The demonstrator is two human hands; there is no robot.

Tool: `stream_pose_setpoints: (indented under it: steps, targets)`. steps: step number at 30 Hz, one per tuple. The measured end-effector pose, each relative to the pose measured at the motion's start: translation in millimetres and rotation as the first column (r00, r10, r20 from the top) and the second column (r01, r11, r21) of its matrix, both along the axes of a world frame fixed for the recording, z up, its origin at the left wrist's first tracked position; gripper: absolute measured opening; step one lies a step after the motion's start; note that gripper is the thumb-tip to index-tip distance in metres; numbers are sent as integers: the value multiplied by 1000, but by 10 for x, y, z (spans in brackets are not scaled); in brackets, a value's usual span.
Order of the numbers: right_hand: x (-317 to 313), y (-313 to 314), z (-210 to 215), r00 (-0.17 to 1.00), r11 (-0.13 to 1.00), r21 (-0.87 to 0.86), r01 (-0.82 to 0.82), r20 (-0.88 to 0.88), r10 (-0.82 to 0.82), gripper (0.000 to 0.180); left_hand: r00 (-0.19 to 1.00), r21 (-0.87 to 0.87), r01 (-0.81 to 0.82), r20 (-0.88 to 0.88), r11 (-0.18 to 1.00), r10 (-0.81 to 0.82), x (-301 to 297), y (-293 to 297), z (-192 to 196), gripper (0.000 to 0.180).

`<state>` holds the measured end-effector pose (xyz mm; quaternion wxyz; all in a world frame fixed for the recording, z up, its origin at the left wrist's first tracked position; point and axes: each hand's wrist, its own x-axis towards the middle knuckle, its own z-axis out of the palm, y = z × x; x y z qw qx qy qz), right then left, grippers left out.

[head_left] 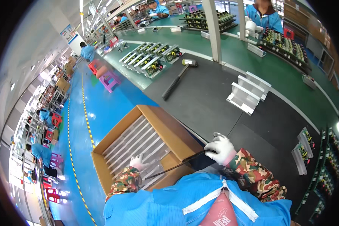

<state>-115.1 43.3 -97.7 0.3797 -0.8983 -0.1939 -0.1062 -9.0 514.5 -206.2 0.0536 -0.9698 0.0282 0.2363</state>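
Observation:
My left hand (138, 162), in a white glove, reaches down into an open cardboard box (164, 132) with its fingers spread. Under it lie rows of pale metal profiles (132, 141) and some clear plastic wrapping. My right hand (221, 150), gloved too, is at the near edge of the dark work mat, right of the box. Its fingers are bent, closed at their tips on a thin black cord (184, 162), which slants down across the box toward my left wrist. Part of the cord lies hidden at the glove.
On the black mat (199, 101) lie a mallet (179, 78) and silvery metal channels (249, 92). Finished-looking metal units with circuit parts (152, 58) stand beyond, more (303, 150) at the right beside racked boards (326, 169). A grey post (213, 30) rises behind. Co-workers (265, 17) sit across the green bench.

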Motion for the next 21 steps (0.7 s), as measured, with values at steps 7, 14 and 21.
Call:
stream_pose_setpoints:
  steps: [7, 14, 21]
  targets:
    - [78, 18, 8, 995, 996, -85, 32, 95, -24, 19, 983, -61, 141, 127, 988, -133, -289, -155, -348, 97]
    - [133, 112, 92, 996, 1000, -8, 8, 86, -7, 18, 992, -66, 88, 93, 994, -81, -140, -215, -273, 99]
    - [99, 151, 103, 996, 1000, -22, -5, 84, 7, 21, 962, 166, 227, 117, 960, -248, 335, -475, -371, 97]
